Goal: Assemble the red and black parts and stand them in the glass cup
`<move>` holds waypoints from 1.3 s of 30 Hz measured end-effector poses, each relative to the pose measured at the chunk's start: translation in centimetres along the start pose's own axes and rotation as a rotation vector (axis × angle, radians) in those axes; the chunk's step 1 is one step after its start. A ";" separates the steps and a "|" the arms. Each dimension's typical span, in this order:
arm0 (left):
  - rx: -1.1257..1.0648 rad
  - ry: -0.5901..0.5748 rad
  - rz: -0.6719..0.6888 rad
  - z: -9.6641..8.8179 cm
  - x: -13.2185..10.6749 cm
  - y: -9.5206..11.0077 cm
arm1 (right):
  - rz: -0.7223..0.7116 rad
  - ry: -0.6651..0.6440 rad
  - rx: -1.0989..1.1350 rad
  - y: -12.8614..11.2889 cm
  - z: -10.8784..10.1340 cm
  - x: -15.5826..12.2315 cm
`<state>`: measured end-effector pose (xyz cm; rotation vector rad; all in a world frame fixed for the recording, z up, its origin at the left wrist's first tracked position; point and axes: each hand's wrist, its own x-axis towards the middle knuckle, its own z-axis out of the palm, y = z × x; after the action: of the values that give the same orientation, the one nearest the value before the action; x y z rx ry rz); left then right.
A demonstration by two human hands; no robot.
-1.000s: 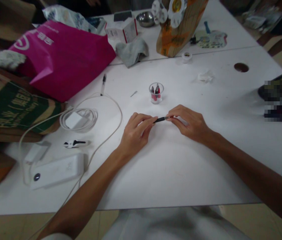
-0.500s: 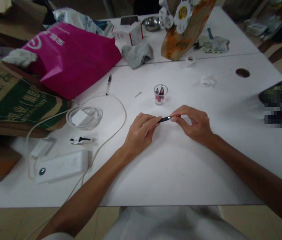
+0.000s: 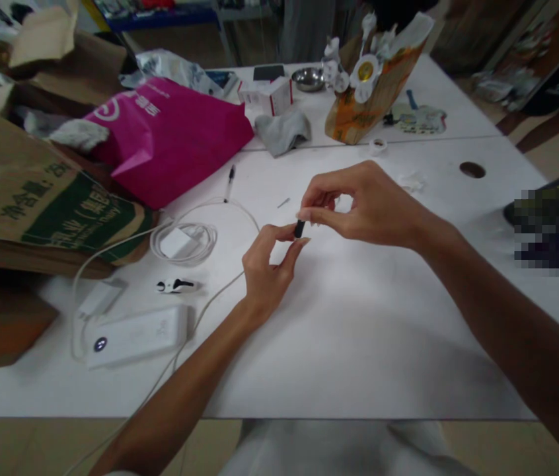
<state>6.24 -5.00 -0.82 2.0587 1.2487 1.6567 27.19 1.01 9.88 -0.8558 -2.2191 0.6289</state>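
Between thumb and fingertips, my left hand (image 3: 268, 271) pinches a small, slim black stick (image 3: 299, 229), tilted close to upright above the white table. My right hand (image 3: 359, 201) comes in over it from the right, closed in a pinch, its fingertips at the stick's upper end. My fingers cover most of the stick, so its kind does not show. A small thin grey piece (image 3: 284, 202) lies just beyond my left hand. The clear glass cup seen earlier is now mostly hidden behind my right hand.
On the left lie a white power bank (image 3: 138, 336), white-and-black clippers (image 3: 176, 285), a coiled cable (image 3: 210, 248) and a pen (image 3: 230, 184). A pink bag (image 3: 175, 139) stands behind, with a grey cloth (image 3: 284, 131) and tape roll (image 3: 377, 146) farther back.
My right hand has risen and moved left, over the cup's place. The black stick has turned from nearly level to nearly upright, and the view has tilted up slightly.
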 end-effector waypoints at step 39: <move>-0.077 -0.119 -0.147 0.9 -0.5 -0.9 | -0.036 -0.299 0.067 1.7 -3.3 4.3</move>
<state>6.65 -4.49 -2.04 1.9395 1.2441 1.4728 27.87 5.87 12.80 -0.7236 -2.4567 0.8562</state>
